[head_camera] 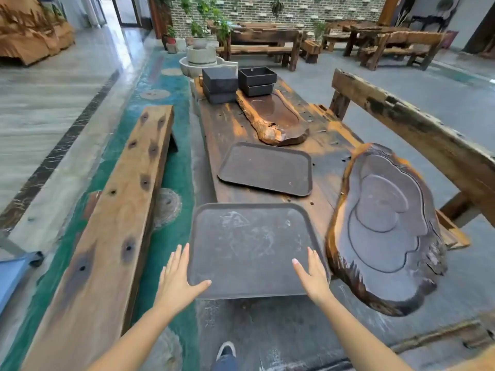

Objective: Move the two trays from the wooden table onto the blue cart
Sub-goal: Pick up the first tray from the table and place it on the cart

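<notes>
Two dark rectangular trays lie on the long wooden table (pixel 329 148). The near tray (pixel 251 245) sits at the table's front end, its surface scuffed with pale marks. The far tray (pixel 265 168) rests a little beyond it, turned slightly. My left hand (pixel 178 277) is at the near tray's left front corner, fingers spread, thumb over the rim. My right hand (pixel 312 274) is at its right edge, fingers spread, thumb reaching over the tray. Neither hand has closed on it. A corner of the blue cart (pixel 10 277) shows at the left edge, one wheel visible.
A large carved wooden slab (pixel 385 228) lies right of the near tray. A long carved root tray (pixel 276 119) and stacked black boxes (pixel 219 85) fill the table's far end. Wooden benches flank it: left bench (pixel 112 223), right bench (pixel 417 124). My shoe (pixel 226 350) stands below.
</notes>
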